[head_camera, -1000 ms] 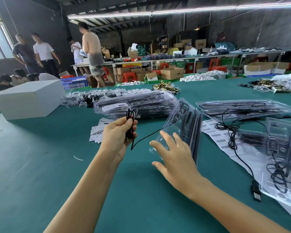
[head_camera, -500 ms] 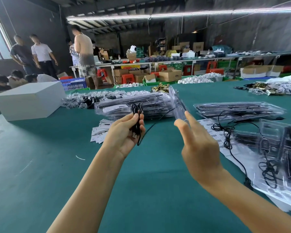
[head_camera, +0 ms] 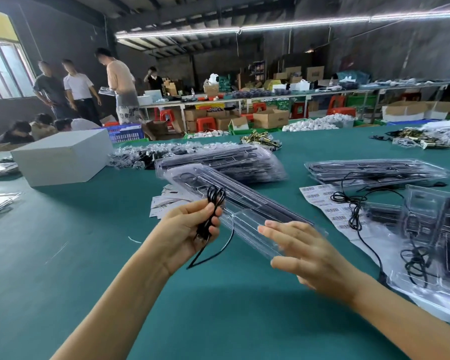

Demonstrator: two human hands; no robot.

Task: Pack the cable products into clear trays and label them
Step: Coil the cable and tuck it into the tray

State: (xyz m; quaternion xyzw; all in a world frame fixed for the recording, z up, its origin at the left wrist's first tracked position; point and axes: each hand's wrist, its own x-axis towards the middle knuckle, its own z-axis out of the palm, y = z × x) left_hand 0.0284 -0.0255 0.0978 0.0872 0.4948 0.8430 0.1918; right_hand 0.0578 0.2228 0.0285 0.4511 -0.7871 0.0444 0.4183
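We are holding a coiled black cable (head_camera: pixel 213 211) in our left hand (head_camera: pixel 185 232), the fingers (head_camera: pixel 205 210) curled round the bundle while its loose tail is hanging below the palm. Our right hand (head_camera: pixel 304 253) is carrying a long clear tray (head_camera: pixel 247 203) above the green desk (head_camera: pixel 63 255); its fingers (head_camera: pixel 283 229) are lying nearly straight along the tray's near end, the thumb underneath, so the hand is supporting it rather than clamping. The tray's far end is reaching past the left fingertips toward a stack of packed trays (head_camera: pixel 231 162).

We judge that we are at the packing step: cable ready, tray being lined up. Next we would need to settle the tray flat and press the coil into its pocket.

Below both hands the desk is giving us open room. Right of the right fingers, barcode labels (head_camera: pixel 322 201), a loose cable (head_camera: pixel 356 203) and more trays (head_camera: pixel 437 237) are crowding the edge.
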